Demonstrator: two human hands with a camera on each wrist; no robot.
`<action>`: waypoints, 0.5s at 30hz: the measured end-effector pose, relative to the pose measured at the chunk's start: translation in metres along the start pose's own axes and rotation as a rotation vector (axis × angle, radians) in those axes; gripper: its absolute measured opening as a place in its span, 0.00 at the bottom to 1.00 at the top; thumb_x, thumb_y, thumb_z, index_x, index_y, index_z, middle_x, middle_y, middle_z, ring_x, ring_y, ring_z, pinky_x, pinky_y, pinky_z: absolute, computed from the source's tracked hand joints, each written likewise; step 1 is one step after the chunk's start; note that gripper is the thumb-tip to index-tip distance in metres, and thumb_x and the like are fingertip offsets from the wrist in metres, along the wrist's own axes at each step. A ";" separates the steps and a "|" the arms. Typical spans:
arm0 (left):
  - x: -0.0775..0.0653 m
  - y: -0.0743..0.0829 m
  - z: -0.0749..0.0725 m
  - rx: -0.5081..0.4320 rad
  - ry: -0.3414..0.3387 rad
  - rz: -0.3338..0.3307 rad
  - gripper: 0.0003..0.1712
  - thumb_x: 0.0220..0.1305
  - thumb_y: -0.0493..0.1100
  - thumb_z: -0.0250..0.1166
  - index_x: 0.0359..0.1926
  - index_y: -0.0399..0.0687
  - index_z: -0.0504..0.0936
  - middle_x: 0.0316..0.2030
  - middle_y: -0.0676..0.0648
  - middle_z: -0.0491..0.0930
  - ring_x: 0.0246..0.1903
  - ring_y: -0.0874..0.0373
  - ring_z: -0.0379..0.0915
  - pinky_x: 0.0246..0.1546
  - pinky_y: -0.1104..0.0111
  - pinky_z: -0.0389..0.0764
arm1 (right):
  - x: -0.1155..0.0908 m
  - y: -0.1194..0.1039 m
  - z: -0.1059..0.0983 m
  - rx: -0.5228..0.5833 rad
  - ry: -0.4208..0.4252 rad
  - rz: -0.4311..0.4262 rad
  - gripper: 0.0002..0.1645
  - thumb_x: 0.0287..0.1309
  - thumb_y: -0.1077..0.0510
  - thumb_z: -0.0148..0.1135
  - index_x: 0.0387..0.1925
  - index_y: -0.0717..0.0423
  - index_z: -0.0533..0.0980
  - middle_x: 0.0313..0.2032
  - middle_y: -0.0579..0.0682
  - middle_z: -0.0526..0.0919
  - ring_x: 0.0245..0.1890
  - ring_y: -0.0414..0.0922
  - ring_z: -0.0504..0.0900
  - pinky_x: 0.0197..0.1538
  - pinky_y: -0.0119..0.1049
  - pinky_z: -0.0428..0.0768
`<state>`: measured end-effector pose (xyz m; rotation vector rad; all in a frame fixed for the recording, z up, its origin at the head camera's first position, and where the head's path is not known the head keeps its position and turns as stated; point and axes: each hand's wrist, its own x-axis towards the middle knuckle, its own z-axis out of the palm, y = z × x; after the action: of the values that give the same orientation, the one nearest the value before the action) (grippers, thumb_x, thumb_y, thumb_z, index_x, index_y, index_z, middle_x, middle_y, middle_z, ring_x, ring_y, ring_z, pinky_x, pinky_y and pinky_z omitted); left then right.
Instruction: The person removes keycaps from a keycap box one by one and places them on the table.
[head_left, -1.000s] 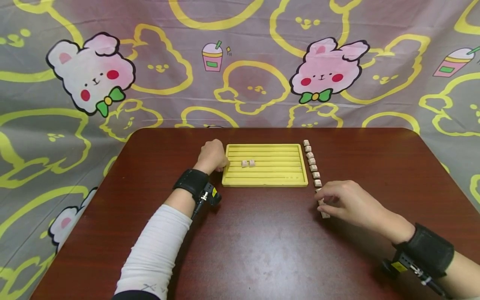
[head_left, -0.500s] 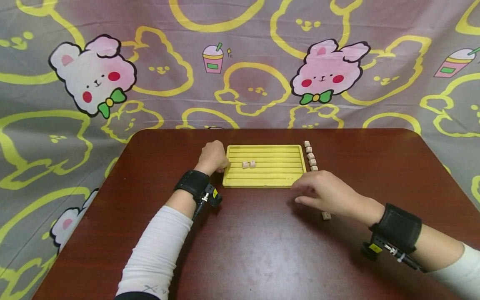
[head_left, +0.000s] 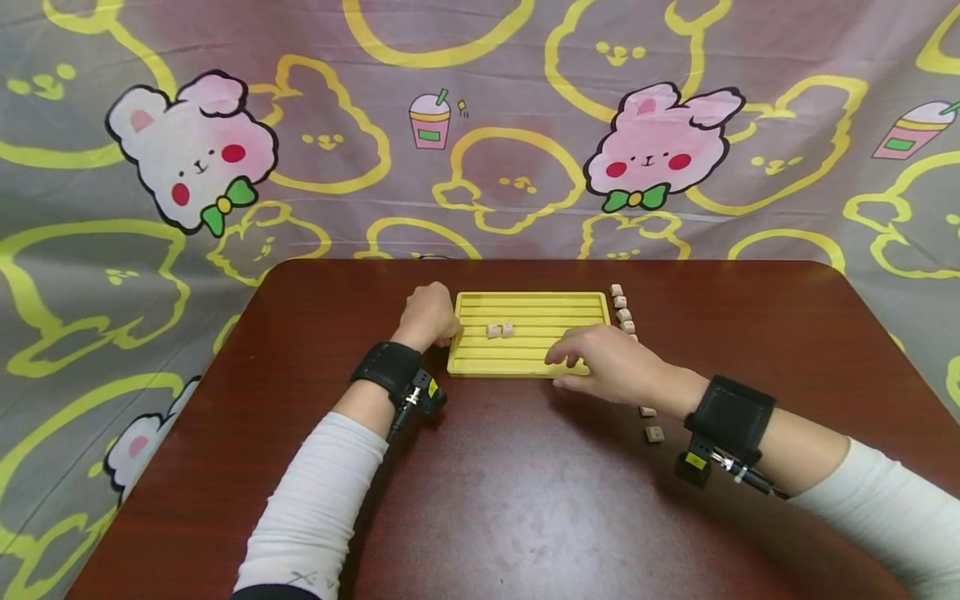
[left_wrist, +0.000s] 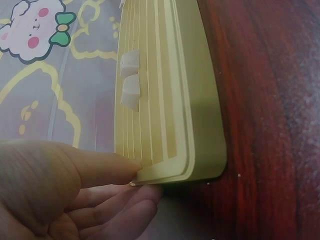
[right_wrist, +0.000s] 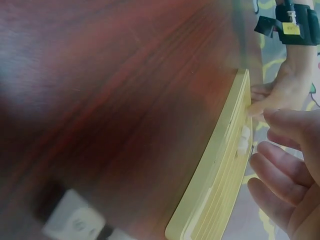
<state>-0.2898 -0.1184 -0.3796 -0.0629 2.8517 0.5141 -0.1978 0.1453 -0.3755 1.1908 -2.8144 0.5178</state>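
Note:
My left hand point(head_left: 430, 314) pinches the left end of a shallow yellow ridged tray point(head_left: 528, 367). In the left wrist view its thumb point(left_wrist: 107, 169) lies over the tray's rim, with the fingers curled below. Two small pale keycaps point(head_left: 500, 330) sit side by side on a middle ridge of the tray. My right hand point(head_left: 611, 362) hovers over the tray's front right corner. In the right wrist view its fingers point(right_wrist: 280, 162) are loosely bent and apart, with nothing visible between thumb and fingers.
A column of several keycaps point(head_left: 624, 315) runs along the tray's right side, partly hidden behind the right hand. One keycap point(head_left: 654, 434) lies at its near end. All this is on a dark red-brown table point(head_left: 495, 483), with a patterned cloth point(head_left: 517, 100) hanging behind.
My right hand has moved left from the near end of the keycap column to over the tray's front right corner. The left hand and the tray have stayed in place.

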 end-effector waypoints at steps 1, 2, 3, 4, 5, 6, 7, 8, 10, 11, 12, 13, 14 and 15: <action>0.000 0.000 0.000 -0.001 -0.003 -0.006 0.06 0.57 0.37 0.67 0.30 0.36 0.82 0.16 0.47 0.82 0.19 0.55 0.84 0.13 0.72 0.77 | 0.004 0.000 0.001 0.001 0.001 0.002 0.15 0.56 0.54 0.72 0.45 0.51 0.84 0.42 0.47 0.87 0.40 0.41 0.85 0.44 0.37 0.84; 0.000 0.000 0.000 -0.004 -0.007 -0.012 0.06 0.57 0.37 0.68 0.31 0.36 0.82 0.16 0.46 0.82 0.20 0.54 0.84 0.13 0.72 0.77 | 0.007 0.000 0.002 -0.001 0.004 0.000 0.15 0.56 0.54 0.72 0.45 0.52 0.84 0.42 0.47 0.87 0.40 0.41 0.85 0.45 0.37 0.84; 0.000 0.000 0.000 -0.006 -0.009 -0.018 0.06 0.57 0.36 0.67 0.31 0.36 0.82 0.16 0.46 0.82 0.20 0.54 0.84 0.13 0.72 0.77 | 0.011 0.001 0.003 -0.001 0.010 -0.006 0.15 0.56 0.54 0.72 0.45 0.52 0.84 0.42 0.47 0.87 0.40 0.42 0.85 0.45 0.38 0.84; 0.000 0.000 0.000 -0.009 -0.010 -0.021 0.05 0.57 0.36 0.67 0.31 0.36 0.82 0.16 0.46 0.82 0.20 0.54 0.84 0.13 0.72 0.77 | 0.014 0.001 0.004 0.002 0.015 -0.011 0.15 0.56 0.54 0.72 0.45 0.53 0.84 0.42 0.48 0.87 0.40 0.43 0.85 0.45 0.39 0.84; 0.000 0.000 0.000 -0.012 -0.010 -0.024 0.05 0.56 0.36 0.67 0.31 0.36 0.82 0.17 0.46 0.82 0.20 0.54 0.84 0.13 0.72 0.77 | 0.017 0.002 0.005 0.001 0.020 -0.016 0.15 0.56 0.54 0.72 0.45 0.53 0.84 0.42 0.48 0.87 0.40 0.43 0.85 0.45 0.39 0.84; 0.000 0.000 0.000 -0.012 -0.008 -0.025 0.05 0.56 0.36 0.67 0.31 0.36 0.82 0.17 0.46 0.82 0.20 0.54 0.84 0.13 0.72 0.77 | 0.020 0.003 0.006 0.001 0.024 -0.021 0.15 0.56 0.54 0.72 0.45 0.53 0.84 0.42 0.48 0.87 0.40 0.44 0.85 0.45 0.39 0.84; 0.000 0.000 0.000 -0.011 -0.008 -0.023 0.05 0.56 0.35 0.67 0.31 0.36 0.82 0.17 0.46 0.82 0.20 0.54 0.84 0.13 0.72 0.77 | 0.023 0.004 0.007 0.000 0.027 -0.024 0.15 0.56 0.55 0.72 0.45 0.54 0.84 0.42 0.49 0.88 0.39 0.44 0.85 0.45 0.40 0.84; 0.000 0.000 0.000 -0.010 -0.006 -0.021 0.05 0.56 0.35 0.67 0.31 0.36 0.82 0.16 0.46 0.82 0.20 0.55 0.84 0.13 0.72 0.77 | 0.026 0.006 0.008 -0.004 0.029 -0.030 0.14 0.56 0.55 0.72 0.44 0.54 0.84 0.42 0.49 0.88 0.39 0.44 0.85 0.45 0.40 0.84; 0.000 0.000 0.000 -0.010 -0.003 -0.020 0.05 0.55 0.35 0.67 0.30 0.36 0.82 0.16 0.46 0.82 0.19 0.55 0.84 0.13 0.72 0.77 | 0.032 0.008 0.010 -0.006 0.030 -0.023 0.15 0.56 0.55 0.72 0.45 0.54 0.84 0.42 0.49 0.88 0.39 0.45 0.86 0.45 0.40 0.84; 0.000 0.000 0.000 -0.011 -0.002 -0.019 0.05 0.56 0.36 0.68 0.30 0.36 0.82 0.16 0.46 0.82 0.19 0.55 0.83 0.13 0.72 0.77 | 0.034 0.009 0.011 -0.014 0.029 -0.019 0.15 0.56 0.55 0.72 0.45 0.54 0.84 0.43 0.49 0.87 0.40 0.45 0.85 0.45 0.40 0.84; 0.000 0.000 0.000 -0.011 -0.002 -0.018 0.05 0.56 0.36 0.68 0.30 0.37 0.82 0.16 0.46 0.82 0.18 0.55 0.83 0.13 0.72 0.77 | 0.036 0.011 0.012 -0.016 0.029 -0.013 0.15 0.56 0.55 0.72 0.45 0.55 0.84 0.43 0.49 0.87 0.40 0.45 0.85 0.44 0.40 0.84; 0.000 0.000 0.000 -0.014 0.001 -0.019 0.05 0.56 0.36 0.68 0.30 0.37 0.82 0.16 0.46 0.82 0.18 0.55 0.83 0.13 0.72 0.77 | 0.038 0.012 0.013 -0.023 0.031 -0.010 0.15 0.56 0.55 0.72 0.45 0.55 0.84 0.43 0.49 0.87 0.40 0.45 0.85 0.44 0.40 0.84; 0.000 -0.001 0.000 -0.017 0.003 -0.020 0.05 0.55 0.36 0.68 0.30 0.37 0.82 0.16 0.46 0.82 0.18 0.56 0.83 0.13 0.72 0.77 | 0.040 0.013 0.013 -0.028 0.033 -0.006 0.15 0.56 0.55 0.72 0.45 0.55 0.84 0.43 0.49 0.87 0.40 0.45 0.86 0.44 0.40 0.84; 0.001 -0.001 0.000 -0.019 0.004 -0.021 0.05 0.55 0.36 0.68 0.29 0.37 0.82 0.16 0.46 0.82 0.17 0.56 0.82 0.13 0.72 0.77 | 0.042 0.013 0.014 -0.029 0.034 0.002 0.16 0.56 0.55 0.72 0.46 0.55 0.84 0.43 0.50 0.87 0.40 0.45 0.86 0.44 0.40 0.84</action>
<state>-0.2904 -0.1191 -0.3801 -0.0966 2.8472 0.5376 -0.2351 0.1206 -0.3851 1.1632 -2.7847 0.4902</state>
